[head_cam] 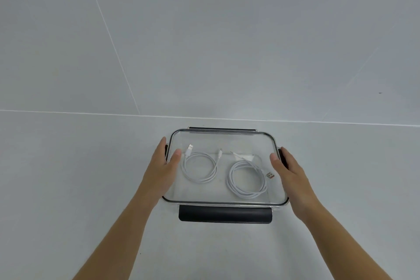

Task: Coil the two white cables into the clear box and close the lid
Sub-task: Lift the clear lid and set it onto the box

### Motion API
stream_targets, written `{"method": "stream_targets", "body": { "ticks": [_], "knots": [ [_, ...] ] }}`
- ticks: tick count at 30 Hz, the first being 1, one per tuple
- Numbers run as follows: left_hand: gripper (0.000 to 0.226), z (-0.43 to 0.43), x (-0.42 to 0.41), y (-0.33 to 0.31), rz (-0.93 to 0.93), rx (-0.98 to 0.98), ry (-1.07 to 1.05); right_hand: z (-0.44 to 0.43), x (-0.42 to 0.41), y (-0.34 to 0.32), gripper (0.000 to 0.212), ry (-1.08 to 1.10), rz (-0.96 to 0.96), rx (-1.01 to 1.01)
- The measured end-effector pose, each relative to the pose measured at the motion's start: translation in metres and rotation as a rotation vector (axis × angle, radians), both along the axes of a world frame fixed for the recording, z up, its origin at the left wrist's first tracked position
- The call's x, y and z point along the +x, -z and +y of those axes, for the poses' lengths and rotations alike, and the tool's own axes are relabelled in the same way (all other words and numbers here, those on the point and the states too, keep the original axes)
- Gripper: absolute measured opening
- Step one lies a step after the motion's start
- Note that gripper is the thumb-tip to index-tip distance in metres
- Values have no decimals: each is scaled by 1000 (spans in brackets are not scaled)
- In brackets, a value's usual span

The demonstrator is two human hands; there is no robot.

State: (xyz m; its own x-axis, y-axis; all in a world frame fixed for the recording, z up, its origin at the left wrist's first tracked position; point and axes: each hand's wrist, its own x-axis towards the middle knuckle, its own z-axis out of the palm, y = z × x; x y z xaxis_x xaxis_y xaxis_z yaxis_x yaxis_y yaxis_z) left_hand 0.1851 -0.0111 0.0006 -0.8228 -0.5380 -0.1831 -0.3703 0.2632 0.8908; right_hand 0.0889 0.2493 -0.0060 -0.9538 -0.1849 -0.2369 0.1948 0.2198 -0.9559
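The left hand (162, 166) and right hand (287, 170), fingers straight, pressed the lid (222, 141). Near latch (225, 213) hung loose; uneven pressure could pop it

Clear box (172, 191), lid (223, 140) on, holds coiled white left cable (200, 180) and right cable (230, 179).
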Motion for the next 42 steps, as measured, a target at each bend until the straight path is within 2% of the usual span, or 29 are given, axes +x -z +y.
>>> {"method": "stream_targets", "body": {
  "ticks": [6,9,13,17,21,26,30,32,34,36,37,42],
  "knots": [
    [58,-3,-1,4,-7,19,-33,-5,2,2,48,3,13,-13],
    [57,-4,-1,6,22,60,-50,-5,3,3,24,-14,30,6],
    [57,-6,-1,9,35,66,-58,-4,2,5,41,-29,21,-3],
    [52,-8,-1,11,49,79,-51,-3,1,5,26,-54,-5,-82],
    [35,-8,0,11,97,163,-16,-3,0,8,26,-25,-38,-121],
    [37,-9,2,11,108,179,2,-2,2,5,26,-54,-30,-132],
    [50,-4,-1,6,11,-5,-19,-3,1,0,23,-76,11,-56],
    [57,0,0,0,-32,-283,-35,-3,1,-2,20,-80,37,-9],
    [58,7,4,-7,60,-578,3,-3,-1,-3,25,-57,67,79],
    [54,17,9,-15,182,-730,193,-2,-7,-8,52,-21,123,204],
    [54,22,11,-17,201,-783,312,-2,-11,-13,58,-22,170,247],
    [81,39,16,-11,94,-938,783,-16,-32,-32,54,-152,402,383]
  ]
}}
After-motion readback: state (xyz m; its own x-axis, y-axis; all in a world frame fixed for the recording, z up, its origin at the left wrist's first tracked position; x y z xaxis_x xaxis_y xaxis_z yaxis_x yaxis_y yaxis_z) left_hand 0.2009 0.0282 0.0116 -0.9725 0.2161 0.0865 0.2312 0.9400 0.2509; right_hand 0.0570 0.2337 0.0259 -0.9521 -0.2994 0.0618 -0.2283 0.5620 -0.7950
